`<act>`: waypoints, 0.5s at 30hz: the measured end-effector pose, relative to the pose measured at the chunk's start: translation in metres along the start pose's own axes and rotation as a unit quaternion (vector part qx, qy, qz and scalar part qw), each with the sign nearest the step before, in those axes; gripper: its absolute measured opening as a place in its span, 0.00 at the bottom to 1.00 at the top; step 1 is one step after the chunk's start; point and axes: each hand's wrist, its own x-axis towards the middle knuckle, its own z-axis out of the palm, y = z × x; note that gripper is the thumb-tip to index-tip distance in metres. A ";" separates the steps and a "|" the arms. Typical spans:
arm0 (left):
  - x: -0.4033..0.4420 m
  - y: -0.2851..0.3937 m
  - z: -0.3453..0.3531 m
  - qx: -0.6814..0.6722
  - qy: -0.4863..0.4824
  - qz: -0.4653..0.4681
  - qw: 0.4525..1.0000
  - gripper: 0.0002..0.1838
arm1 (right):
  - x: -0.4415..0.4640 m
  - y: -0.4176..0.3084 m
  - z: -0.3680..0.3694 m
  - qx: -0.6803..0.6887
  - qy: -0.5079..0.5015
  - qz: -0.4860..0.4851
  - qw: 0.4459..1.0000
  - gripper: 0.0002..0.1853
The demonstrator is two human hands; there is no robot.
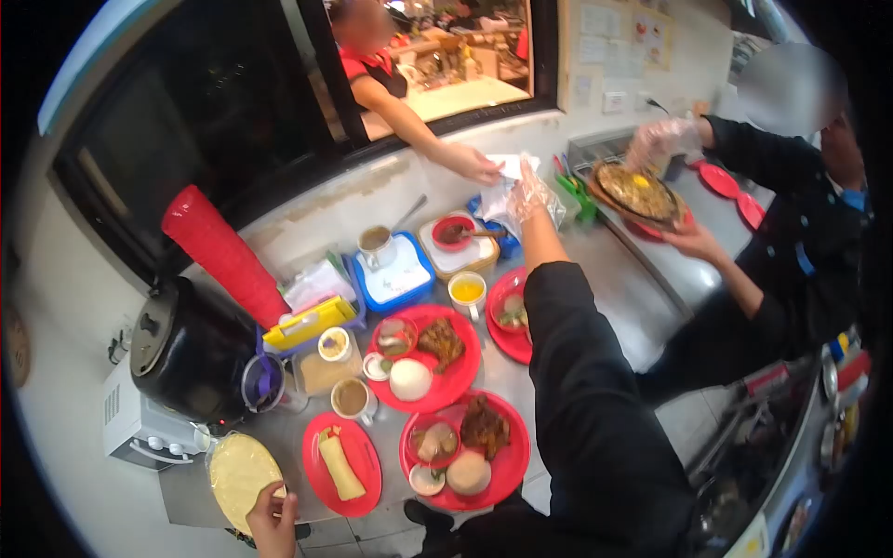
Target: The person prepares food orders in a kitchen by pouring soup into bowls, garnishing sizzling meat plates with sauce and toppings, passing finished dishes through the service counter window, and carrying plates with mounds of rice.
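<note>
My right hand, in a clear plastic glove, reaches up to the window ledge. Its fingers close on a white paper slip, which a hand from the window also touches. At the lower left, my bare left hand pinches the edge of a flat, round yellow sheet resembling a thin crepe or egg; what lies beneath it is mostly hidden. Beside it, a red oval plate carries a pale yellow roll. A red plate with meat, a rice mound and small bowls stands nearby.
A second red plate of meat and rice, cups, a black cooker and a red stack crowd the counter. On the right, a co-worker in black holds a sizzling dish on a wooden base.
</note>
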 end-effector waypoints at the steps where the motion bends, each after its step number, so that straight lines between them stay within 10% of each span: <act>1: -0.006 0.008 -0.001 0.026 0.003 0.016 1.000 0.13 | 0.011 -0.010 0.015 0.012 -0.018 -0.001 1.000 0.36; 2: -0.018 0.045 -0.016 0.127 -0.090 -0.108 0.982 0.24 | 0.013 -0.021 0.027 -0.002 -0.023 -0.043 0.999 0.33; 6: -0.041 0.052 -0.011 0.157 -0.046 -0.112 0.980 0.22 | -0.018 -0.062 0.018 -0.090 -0.003 -0.203 0.975 0.22; 9: -0.037 0.042 0.014 0.062 0.071 -0.019 0.995 0.13 | -0.081 -0.109 0.008 0.075 -0.219 -0.130 0.964 0.16; 15: -0.001 0.116 0.088 -0.112 -0.074 0.229 0.964 0.23 | -0.259 -0.147 -0.068 0.060 -0.322 -0.024 0.945 0.18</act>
